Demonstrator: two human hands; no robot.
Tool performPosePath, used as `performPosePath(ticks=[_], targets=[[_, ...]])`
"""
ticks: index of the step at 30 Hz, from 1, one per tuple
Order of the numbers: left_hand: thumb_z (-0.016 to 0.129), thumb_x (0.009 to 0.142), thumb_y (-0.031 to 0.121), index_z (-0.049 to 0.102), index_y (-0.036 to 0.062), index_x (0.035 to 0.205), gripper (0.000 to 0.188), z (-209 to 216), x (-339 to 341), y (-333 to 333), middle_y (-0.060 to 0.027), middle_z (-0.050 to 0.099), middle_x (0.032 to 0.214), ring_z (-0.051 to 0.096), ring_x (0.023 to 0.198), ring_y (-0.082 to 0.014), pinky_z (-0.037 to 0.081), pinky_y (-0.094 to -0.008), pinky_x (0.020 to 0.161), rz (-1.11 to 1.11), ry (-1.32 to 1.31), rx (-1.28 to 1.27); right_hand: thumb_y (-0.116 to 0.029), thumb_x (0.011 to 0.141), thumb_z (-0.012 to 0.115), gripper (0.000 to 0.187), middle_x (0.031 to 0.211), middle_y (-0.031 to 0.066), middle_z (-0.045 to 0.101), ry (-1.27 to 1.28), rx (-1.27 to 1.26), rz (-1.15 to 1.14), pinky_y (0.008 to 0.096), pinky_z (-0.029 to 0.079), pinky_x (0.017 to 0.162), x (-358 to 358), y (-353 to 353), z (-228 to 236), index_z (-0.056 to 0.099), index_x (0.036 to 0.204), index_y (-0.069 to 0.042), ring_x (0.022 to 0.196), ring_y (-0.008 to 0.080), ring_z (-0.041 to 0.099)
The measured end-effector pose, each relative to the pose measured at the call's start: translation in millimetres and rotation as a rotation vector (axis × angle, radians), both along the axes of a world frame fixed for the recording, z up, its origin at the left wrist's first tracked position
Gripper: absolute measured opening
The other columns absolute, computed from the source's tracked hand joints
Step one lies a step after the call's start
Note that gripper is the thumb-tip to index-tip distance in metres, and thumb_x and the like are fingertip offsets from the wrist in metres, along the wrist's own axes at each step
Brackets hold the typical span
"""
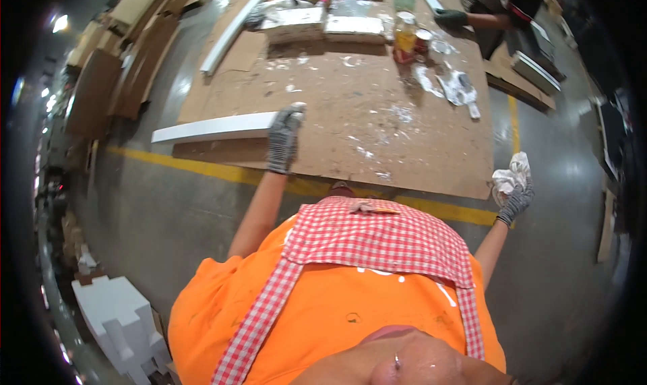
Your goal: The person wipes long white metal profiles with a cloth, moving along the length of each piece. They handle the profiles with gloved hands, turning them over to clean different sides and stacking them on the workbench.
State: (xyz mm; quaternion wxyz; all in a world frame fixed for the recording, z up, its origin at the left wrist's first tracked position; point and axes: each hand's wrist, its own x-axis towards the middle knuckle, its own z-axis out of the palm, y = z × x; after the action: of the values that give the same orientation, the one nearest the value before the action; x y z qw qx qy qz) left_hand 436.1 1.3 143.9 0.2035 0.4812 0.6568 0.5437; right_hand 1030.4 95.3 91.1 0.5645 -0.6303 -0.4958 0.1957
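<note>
While the brown worktop (350,125) lies spattered with white, a long white strip (212,127) rests along its near left edge, overhanging the left side. The gloved left hand (284,137) is closed over the strip's right end. Off the near right corner, the gloved right hand (515,195) clutches a crumpled white rag (510,177).

A large brown board worktable (337,125) is seen, its top smeared and flecked with white paste. A long white moulding strip (212,127) is laid across its near left corner — one end overhanging the edge. Toward the far side, flat white blocks (323,26) are stacked, with another white strip (237,26) lying slantwise beside them. At the far right, jars (411,38) are stood, and crumpled paste-stained wrapping (453,85) is spread nearby.
</note>
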Motion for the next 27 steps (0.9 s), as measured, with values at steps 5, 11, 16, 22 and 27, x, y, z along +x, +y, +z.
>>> performPosePath(ticks=[5,11,16,22,27], targets=[[0.056,0.09,0.008,0.064,0.0021,0.104,0.017,-22.6,27.6,-30.7,-0.0018,0.064,0.095,0.058,0.084,-0.0093,0.047,-0.0233,0.078,-0.01,-0.345,0.044,-0.003,0.082,0.054,0.042,0.118,0.0139,0.059,0.133,0.131,0.041,0.029,0.045,0.09,-85.9,51.2,-8.5,0.05,0.123,0.005,0.104,0.0204,0.056],[0.055,0.09,0.006,0.063,0.0021,0.106,0.018,-27.5,-0.5,-73.8,-0.0034,0.064,0.099,0.059,0.087,-0.0098,0.048,-0.0234,0.079,0.091,-0.34,0.078,-0.035,0.079,0.06,0.049,0.105,0.0237,0.06,-0.993,-0.234,0.285,0.046,0.045,0.083,-112.0,101.9,-64.2,0.056,0.117,-0.003,0.096,0.0384,0.056],[0.054,0.09,0.004,0.062,0.0014,0.107,0.018,-27.4,-46.4,-100.9,-0.0035,0.065,0.098,0.06,0.084,-0.0085,0.049,-0.0216,0.075,0.232,-0.45,0.163,-0.044,0.073,0.065,0.055,0.113,0.0212,0.058,-1.05,-0.337,0.013,0.0458,0.045,0.086,-175.4,71.5,12.1,0.06,0.116,-0.009,0.101,0.0367,0.056],[0.055,0.089,0.003,0.063,0.0018,0.106,0.018,-35.9,-111.3,-136.0,-0.004,0.065,0.097,0.06,0.088,-0.0108,0.049,-0.0234,0.079,0.352,-0.475,0.116,-0.018,0.083,0.064,0.046,0.12,0.0201,0.055,-0.719,0.087,0.427,0.0387,0.035,0.101,-301.9,72.2,42.9,0.052,0.122,0.004,0.112,0.033,0.05],[0.057,0.088,0.005,0.063,0.0013,0.104,0.018,-32.6,-213.6,-151.0,-0.0054,0.064,0.099,0.06,0.094,-0.0152,0.048,-0.0282,0.085,0.478,-0.24,0.198,-0.029,0.09,0.058,0.046,0.122,0.012,0.055,-0.225,-0.284,0.763,0.034,0.038,0.097,-412.3,85.5,-59.4,0.052,0.124,0.001,0.111,0.0222,0.05]])
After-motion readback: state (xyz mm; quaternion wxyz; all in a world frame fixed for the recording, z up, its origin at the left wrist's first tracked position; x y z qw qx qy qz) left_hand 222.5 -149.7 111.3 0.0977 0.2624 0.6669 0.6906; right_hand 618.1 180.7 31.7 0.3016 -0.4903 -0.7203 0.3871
